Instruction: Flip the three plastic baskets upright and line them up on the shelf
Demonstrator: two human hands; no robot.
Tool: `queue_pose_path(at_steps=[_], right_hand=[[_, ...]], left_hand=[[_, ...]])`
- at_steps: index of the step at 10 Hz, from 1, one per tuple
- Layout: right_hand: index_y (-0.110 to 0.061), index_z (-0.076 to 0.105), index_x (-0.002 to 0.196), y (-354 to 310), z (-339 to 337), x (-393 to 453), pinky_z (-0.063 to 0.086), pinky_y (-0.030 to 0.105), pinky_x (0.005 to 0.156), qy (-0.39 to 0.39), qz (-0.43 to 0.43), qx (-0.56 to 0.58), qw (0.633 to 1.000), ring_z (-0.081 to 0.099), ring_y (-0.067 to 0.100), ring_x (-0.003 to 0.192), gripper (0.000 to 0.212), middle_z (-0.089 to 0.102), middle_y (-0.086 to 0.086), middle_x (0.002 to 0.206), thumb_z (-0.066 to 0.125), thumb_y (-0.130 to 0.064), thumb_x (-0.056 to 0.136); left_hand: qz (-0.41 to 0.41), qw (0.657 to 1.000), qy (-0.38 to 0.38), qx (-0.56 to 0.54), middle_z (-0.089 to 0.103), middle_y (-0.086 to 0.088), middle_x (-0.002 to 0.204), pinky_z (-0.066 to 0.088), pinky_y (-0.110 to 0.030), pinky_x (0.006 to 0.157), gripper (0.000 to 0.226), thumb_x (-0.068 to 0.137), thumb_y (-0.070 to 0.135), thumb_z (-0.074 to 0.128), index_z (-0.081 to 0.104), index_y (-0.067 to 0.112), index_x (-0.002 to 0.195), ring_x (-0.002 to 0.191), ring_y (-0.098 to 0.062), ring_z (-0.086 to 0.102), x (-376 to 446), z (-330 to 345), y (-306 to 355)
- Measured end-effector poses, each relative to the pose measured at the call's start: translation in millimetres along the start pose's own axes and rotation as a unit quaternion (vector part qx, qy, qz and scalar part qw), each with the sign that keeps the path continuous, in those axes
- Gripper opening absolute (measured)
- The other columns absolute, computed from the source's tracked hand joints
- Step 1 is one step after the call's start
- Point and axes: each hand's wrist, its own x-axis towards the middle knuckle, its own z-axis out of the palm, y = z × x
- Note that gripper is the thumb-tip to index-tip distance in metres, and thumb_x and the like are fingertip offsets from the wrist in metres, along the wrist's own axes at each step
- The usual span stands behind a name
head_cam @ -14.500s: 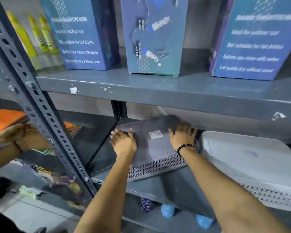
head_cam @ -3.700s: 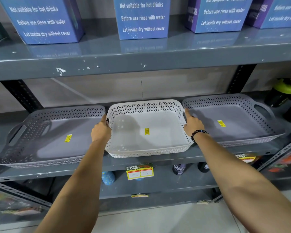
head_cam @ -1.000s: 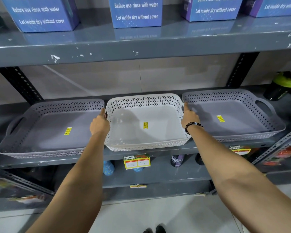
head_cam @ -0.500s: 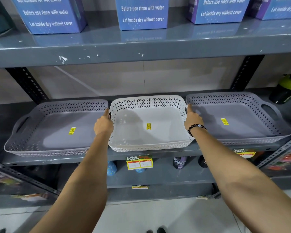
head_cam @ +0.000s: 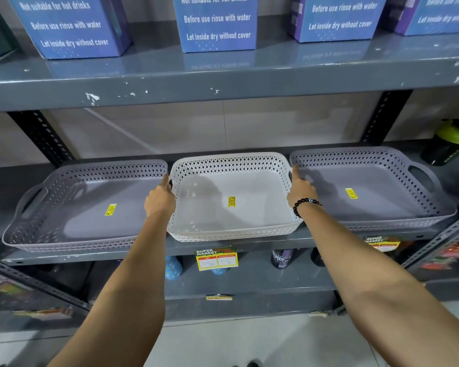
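Grey painted metal shelf (head_cam: 249, 245), chipped along its edges, carries three shallow perforated plastic baskets upright in a row: grey left basket (head_cam: 72, 234), white middle basket (head_cam: 231, 165), grey right basket (head_cam: 382, 223), rims nearly touching. Left hand (head_cam: 159, 200) and right hand (head_cam: 301, 190) close their fingers on the middle basket's side rims. Blue boxes (head_cam: 217, 22) stand above.

Even overhead light, soft shadows inside the baskets (head_cam: 231, 197), sharp centre, wide-angle bending at edges.
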Motion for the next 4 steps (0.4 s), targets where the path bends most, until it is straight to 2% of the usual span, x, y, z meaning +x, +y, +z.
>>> queue_pose_path(at_steps=[2, 3, 4], right_hand=[[-0.017, 0.011, 0.15, 0.6, -3.1, -2.0, 0.053, 0.045, 0.084, 0.0, 0.008, 0.009, 1.0, 0.057, 0.043, 0.112, 0.073, 0.058, 0.026, 0.12, 0.041, 0.008, 0.088], [-0.019, 0.009, 0.151, 1.3, -5.9, -4.4, 0.053, 0.041, 0.08, -0.002, 0.008, -0.006, 1.0, 0.06, 0.039, 0.109, 0.073, 0.058, 0.022, 0.124, 0.047, -0.004, 0.09], [-0.02, 0.005, 0.152, -3.2, -10.0, -7.9, 0.051, 0.043, 0.086, 0.025, -0.003, -0.024, 0.999, 0.053, 0.038, 0.119, 0.075, 0.048, 0.021, 0.137, 0.051, -0.021, 0.093]], left_hand=[[0.009, 1.0, -0.005, 0.021, 0.063, -0.026, 0.116, 0.049, -0.042, 0.077, 0.049, 0.1, 0.013, 0.027, 0.027, 0.023, 0.148, 0.1, -0.042, 0.06, 0.3, -0.5, 0.1], [0.012, 0.999, -0.018, 0.037, 0.052, -0.022, 0.136, 0.049, -0.046, 0.088, 0.048, 0.102, 0.021, 0.026, 0.021, 0.022, 0.15, 0.113, -0.042, 0.056, -2.2, -2.9, 0.7], [0.013, 0.999, -0.004, 0.035, 0.034, -0.015, 0.152, 0.045, -0.051, 0.098, 0.05, 0.102, 0.029, 0.025, 0.017, 0.02, 0.151, 0.126, -0.041, 0.048, -7.9, -7.9, 5.8]])
